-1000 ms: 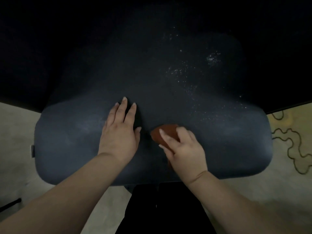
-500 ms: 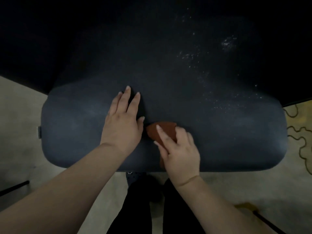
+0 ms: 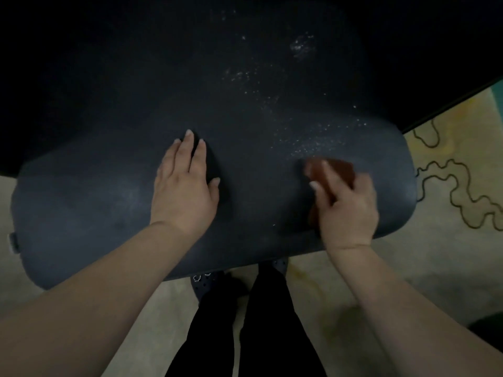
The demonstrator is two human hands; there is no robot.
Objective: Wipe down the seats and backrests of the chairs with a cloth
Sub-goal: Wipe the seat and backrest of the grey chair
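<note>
Floor: pale, with a patterned rug (image 3: pixel 462 170) at far right, dim light throughout.
Chair (image 3: pixel 81 213): dark padded cushion, long axis running left to right across the view.
Left hand (image 3: pixel 185 191): flat on the cushion left of centre, fingers straight, holding nothing, bracing.
Crumbs (image 3: pixel 313 142): pale specks scattered up and to the right of centre, just beyond the cloth.
Cloth (image 3: pixel 332 170): brown, blurred, pressed to the cushion near its right end.
Right hand (image 3: pixel 348 210): fingers curled over the cloth, gripping it.
Key relation: specks lying ahead and slightly left of the right hand, the nearer one; next stroke likely forward into them.
</note>
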